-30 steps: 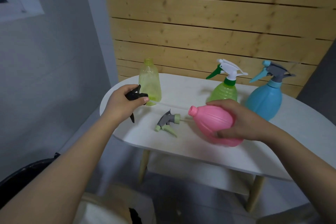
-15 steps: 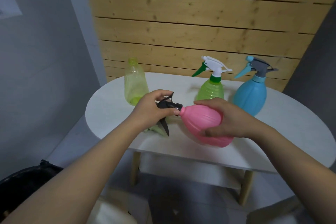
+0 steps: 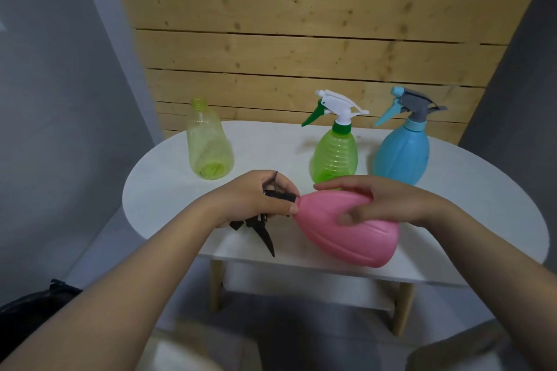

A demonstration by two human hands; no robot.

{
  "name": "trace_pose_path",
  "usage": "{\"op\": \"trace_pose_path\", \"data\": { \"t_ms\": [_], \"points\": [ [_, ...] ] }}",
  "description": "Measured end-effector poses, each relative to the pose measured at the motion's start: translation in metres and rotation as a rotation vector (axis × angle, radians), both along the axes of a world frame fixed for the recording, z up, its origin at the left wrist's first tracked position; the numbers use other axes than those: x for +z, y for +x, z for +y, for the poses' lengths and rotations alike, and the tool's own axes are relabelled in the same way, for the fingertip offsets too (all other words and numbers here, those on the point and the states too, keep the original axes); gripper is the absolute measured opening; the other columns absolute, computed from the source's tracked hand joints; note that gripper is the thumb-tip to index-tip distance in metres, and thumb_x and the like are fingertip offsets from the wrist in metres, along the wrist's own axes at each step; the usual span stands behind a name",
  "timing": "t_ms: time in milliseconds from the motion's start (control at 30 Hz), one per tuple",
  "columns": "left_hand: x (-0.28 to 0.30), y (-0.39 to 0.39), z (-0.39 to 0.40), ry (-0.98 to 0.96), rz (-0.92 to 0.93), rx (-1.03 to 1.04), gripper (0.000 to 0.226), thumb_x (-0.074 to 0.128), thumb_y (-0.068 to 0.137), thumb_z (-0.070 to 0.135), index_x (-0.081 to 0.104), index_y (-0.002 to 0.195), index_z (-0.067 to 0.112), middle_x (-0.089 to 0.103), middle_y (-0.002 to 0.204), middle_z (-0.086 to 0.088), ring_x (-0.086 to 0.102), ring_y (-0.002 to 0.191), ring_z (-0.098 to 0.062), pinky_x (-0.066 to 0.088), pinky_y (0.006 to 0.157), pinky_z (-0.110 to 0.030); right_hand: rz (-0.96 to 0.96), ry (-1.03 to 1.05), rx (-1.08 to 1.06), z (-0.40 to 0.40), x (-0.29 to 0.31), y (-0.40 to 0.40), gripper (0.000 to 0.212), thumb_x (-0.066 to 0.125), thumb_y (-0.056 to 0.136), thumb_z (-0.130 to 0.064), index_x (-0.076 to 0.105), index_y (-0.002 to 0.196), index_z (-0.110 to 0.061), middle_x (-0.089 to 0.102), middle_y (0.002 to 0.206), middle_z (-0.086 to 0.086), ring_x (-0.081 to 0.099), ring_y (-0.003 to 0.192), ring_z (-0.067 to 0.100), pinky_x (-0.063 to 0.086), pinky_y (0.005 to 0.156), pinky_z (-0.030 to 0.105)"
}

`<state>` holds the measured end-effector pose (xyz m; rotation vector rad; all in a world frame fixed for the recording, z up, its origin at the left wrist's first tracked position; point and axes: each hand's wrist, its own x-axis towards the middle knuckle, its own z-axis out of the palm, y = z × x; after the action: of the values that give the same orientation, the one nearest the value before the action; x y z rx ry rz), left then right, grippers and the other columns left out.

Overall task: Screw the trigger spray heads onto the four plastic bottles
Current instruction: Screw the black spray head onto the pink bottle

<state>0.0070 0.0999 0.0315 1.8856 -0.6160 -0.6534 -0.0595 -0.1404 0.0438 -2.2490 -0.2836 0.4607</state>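
My right hand [image 3: 382, 205] grips a pink bottle [image 3: 358, 238], tipped on its side with the neck pointing left, above the front of the white table [image 3: 168, 178]. My left hand [image 3: 256, 200] holds a black trigger spray head [image 3: 265, 232] pressed against that neck; its trigger hangs down below my fingers. A yellow-green bottle [image 3: 209, 144] with an open neck stands at the back left. A green bottle [image 3: 334, 153] with a white and green head and a blue bottle [image 3: 401, 153] with a grey and blue head stand behind. The grey-green spray head is hidden behind my hands.
The table is a small oval on wooden legs, standing against a wooden plank wall [image 3: 301, 54]. A black bin bag [image 3: 27, 307] lies on the floor at the lower left. Grey walls flank both sides.
My left hand carried the black spray head from beside the yellow-green bottle rightwards to the pink bottle's neck. The pink bottle stayed tipped in my right hand, and the camera moved closer.
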Motion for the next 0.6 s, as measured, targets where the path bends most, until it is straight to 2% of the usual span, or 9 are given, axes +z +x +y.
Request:
{"op": "trace_pose_path", "data": {
  "t_ms": [133, 267, 367, 467, 533, 567, 600],
  "points": [
    [0.001, 0.002, 0.0, -0.028, 0.004, 0.051, 0.016, 0.072, 0.073, 0.007, 0.066, 0.083, 0.018, 0.066, 0.057, 0.011, 0.052, 0.047, -0.004, 0.043, 0.047, -0.018, -0.003, 0.144, -0.08, -0.003, -0.001, 0.002, 0.06, 0.073, 0.063, -0.048, 0.053, 0.121, -0.049, 0.058, 0.121, -0.019, 0.057, 0.108, 0.001, 0.045, 0.087, 0.019],
    [-0.001, 0.002, 0.003, -0.098, 0.074, 0.149, 0.014, 0.068, 0.076, 0.003, 0.065, 0.082, 0.015, 0.065, 0.053, 0.009, 0.05, 0.042, -0.004, 0.041, 0.043, -0.016, -0.044, 0.269, -0.155, -0.006, -0.003, 0.002, 0.065, 0.074, 0.07, -0.048, 0.049, 0.13, -0.041, 0.057, 0.126, -0.007, 0.058, 0.11, 0.005, 0.047, 0.085, 0.019],
    [-0.001, 0.007, 0.008, -0.154, 0.157, 0.257, 0.008, 0.067, 0.077, 0.009, 0.066, 0.082, 0.015, 0.063, 0.055, 0.004, 0.048, 0.042, -0.006, 0.035, 0.046, -0.022, 0.02, 0.435, -0.201, -0.012, -0.006, 0.003, 0.075, 0.071, 0.066, -0.022, 0.043, 0.134, -0.036, 0.051, 0.129, 0.001, 0.056, 0.113, 0.017, 0.051, 0.082, 0.023],
    [-0.001, 0.01, 0.012, -0.237, 0.188, 0.293, 0.011, 0.07, 0.075, 0.009, 0.065, 0.084, 0.014, 0.06, 0.063, -0.002, 0.047, 0.044, -0.009, 0.036, 0.049, -0.022, 0.089, 0.613, -0.256, -0.014, -0.007, 0.003, 0.07, 0.067, 0.062, -0.004, 0.046, 0.123, -0.031, 0.053, 0.118, 0.006, 0.061, 0.099, 0.02, 0.054, 0.07, 0.025],
    [-0.001, 0.01, 0.015, -0.232, 0.11, 0.258, 0.018, 0.073, 0.073, 0.009, 0.063, 0.086, 0.015, 0.062, 0.059, 0.004, 0.052, 0.046, -0.008, 0.04, 0.051, -0.022, 0.076, 0.648, -0.299, -0.016, -0.007, 0.004, 0.06, 0.072, 0.064, -0.01, 0.051, 0.118, -0.025, 0.062, 0.103, 0.007, 0.067, 0.087, 0.02, 0.057, 0.066, 0.03],
    [-0.001, 0.009, 0.015, -0.223, 0.073, 0.23, 0.021, 0.074, 0.072, 0.008, 0.062, 0.088, 0.015, 0.064, 0.058, 0.01, 0.054, 0.048, -0.006, 0.043, 0.05, -0.02, 0.078, 0.638, -0.315, -0.017, -0.008, 0.004, 0.055, 0.075, 0.069, -0.022, 0.053, 0.12, -0.021, 0.067, 0.096, 0.008, 0.069, 0.082, 0.022, 0.058, 0.064, 0.033],
    [-0.002, 0.009, 0.016, -0.211, 0.05, 0.203, 0.024, 0.075, 0.071, 0.008, 0.061, 0.088, 0.016, 0.065, 0.059, 0.012, 0.057, 0.05, -0.003, 0.044, 0.049, -0.017, 0.082, 0.597, -0.326, -0.016, -0.008, 0.004, 0.052, 0.07, 0.076, -0.039, 0.054, 0.121, -0.019, 0.069, 0.089, 0.012, 0.069, 0.077, 0.025, 0.058, 0.06, 0.034]
  ]
}}
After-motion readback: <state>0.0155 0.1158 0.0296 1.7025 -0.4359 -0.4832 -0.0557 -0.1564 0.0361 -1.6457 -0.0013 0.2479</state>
